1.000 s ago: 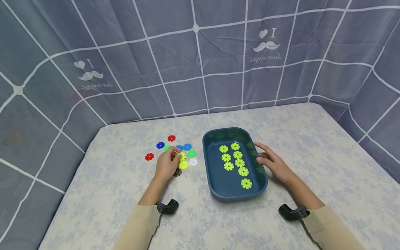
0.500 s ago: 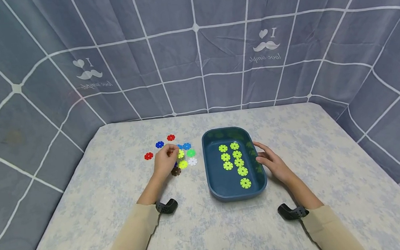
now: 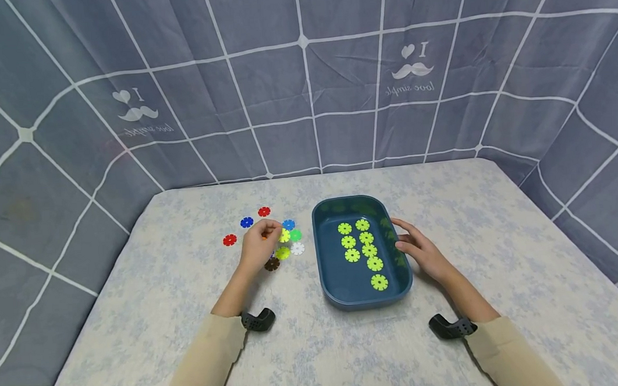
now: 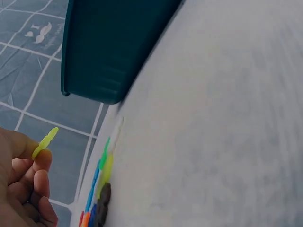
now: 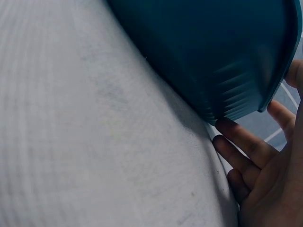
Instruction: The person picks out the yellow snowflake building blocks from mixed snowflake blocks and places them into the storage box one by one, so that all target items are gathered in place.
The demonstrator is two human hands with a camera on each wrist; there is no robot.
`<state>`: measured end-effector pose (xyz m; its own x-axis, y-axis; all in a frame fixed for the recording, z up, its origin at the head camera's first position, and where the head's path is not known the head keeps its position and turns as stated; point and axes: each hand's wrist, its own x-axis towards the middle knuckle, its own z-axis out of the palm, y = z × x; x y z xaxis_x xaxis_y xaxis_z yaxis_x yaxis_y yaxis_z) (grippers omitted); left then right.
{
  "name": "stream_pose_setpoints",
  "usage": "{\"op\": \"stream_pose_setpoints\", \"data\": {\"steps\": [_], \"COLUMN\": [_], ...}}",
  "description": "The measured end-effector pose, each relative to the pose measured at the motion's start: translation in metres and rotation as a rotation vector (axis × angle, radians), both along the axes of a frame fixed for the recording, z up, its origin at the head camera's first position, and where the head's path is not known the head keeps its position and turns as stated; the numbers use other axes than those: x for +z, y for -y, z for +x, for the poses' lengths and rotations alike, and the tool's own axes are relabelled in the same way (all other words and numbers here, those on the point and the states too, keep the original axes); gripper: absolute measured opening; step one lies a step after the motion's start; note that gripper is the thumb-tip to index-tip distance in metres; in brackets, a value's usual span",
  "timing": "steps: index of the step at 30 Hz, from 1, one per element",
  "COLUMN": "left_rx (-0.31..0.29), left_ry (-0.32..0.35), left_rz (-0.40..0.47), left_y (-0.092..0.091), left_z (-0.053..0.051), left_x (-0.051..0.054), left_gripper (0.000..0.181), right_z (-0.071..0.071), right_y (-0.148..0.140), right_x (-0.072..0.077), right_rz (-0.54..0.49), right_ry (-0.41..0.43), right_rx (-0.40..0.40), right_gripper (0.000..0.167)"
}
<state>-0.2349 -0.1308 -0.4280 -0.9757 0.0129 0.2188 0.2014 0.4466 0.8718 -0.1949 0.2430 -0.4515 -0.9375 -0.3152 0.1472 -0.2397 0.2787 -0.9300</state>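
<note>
My left hand (image 3: 259,245) pinches a yellow notched disc (image 4: 45,143) between thumb and index finger, held up off the table in the left wrist view. Below and around that hand lie several flower-shaped discs: a second yellow disc (image 3: 283,253), a green disc (image 3: 295,235), a white disc (image 3: 298,248), a light blue disc (image 3: 288,224) and a brown disc (image 3: 272,264). On the right, my right hand (image 3: 426,254) rests its loosely extended fingers against the side of a dark teal bin (image 3: 364,302). Several yellow-green discs (image 3: 352,255) lie flat inside the bin in two rough columns.
Two red discs (image 3: 230,240) and a dark blue disc (image 3: 246,222) lie left of and behind the left hand. The table (image 3: 317,356) wears a pale patterned cloth. A grey-blue curtain (image 3: 347,127) with white lines encloses its back and sides.
From among the loose discs, my left hand has lifted one yellow disc and shifted slightly right with it. My right hand and the bin have stayed put.
</note>
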Motion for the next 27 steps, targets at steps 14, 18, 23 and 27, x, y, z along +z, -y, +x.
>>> {"op": "stream_pose_setpoints", "data": {"steps": [14, 18, 23, 27], "left_rx": [-0.13, -0.15, -0.174, -0.215], "left_ry": [-0.05, -0.013, 0.007, 0.009], "left_rz": [0.061, 0.063, 0.051, 0.053], "left_y": [-0.019, -0.027, -0.037, -0.043], "left_z": [0.014, 0.022, 0.028, 0.029], "left_x": [0.023, 0.034, 0.038, 0.033], "left_gripper": [0.012, 0.014, 0.012, 0.01], "right_z": [0.0, 0.0, 0.0, 0.0], "right_y": [0.0, 0.0, 0.0, 0.0], "right_x": [0.0, -0.001, -0.001, -0.001], "right_rz": [-0.005, -0.005, -0.007, -0.005], "right_ry": [0.005, 0.004, 0.004, 0.004], "right_rx": [-0.009, -0.004, -0.004, -0.008], "right_gripper": [0.056, 0.056, 0.056, 0.056]}}
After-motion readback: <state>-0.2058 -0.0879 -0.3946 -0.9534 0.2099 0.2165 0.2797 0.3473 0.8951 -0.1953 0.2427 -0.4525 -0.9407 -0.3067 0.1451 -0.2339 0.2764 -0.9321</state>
